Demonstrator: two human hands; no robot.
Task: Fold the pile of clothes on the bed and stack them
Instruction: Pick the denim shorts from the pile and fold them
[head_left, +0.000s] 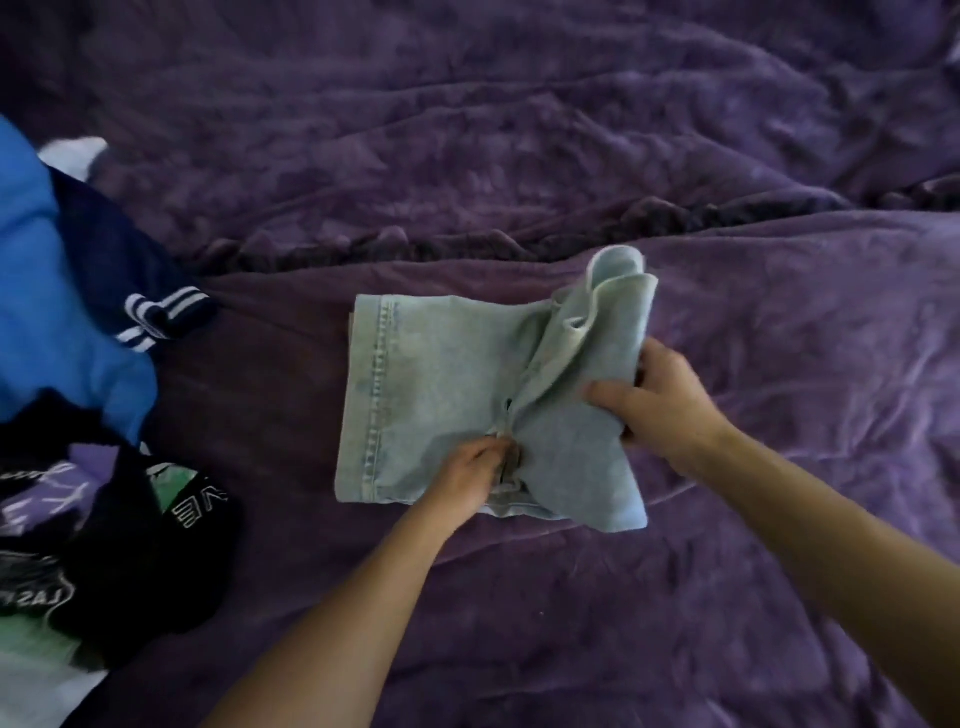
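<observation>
1. Denim jeans (431, 395) lie mid-bed on the purple cover (571, 156); the clothes pile (62, 312) is cut off at the left.
2. Long axis left-right, stitched edge leftward.
3. Left hand (467, 478) pinches the fold; right hand (660, 405) grips raised layers.

Perhaps "VE" and "LAS" on the black garment (156, 545)

The bed cover (519, 130) is shown in deep purple, mottled with darker and paler patches, and is crossed by a near-black ruffled band (467, 244). The denim garment (436, 395) is coloured a pale, washed-out blue, and its left hem is marked with rows of lighter stitching. At the left, a bright blue garment (47, 291) is seen, and a navy garment (104, 244) whose cuff (161, 312) is banded with white stripes. A black garment (130, 561) is printed with white outlined letters, and green and white patches are seen beside it.
</observation>
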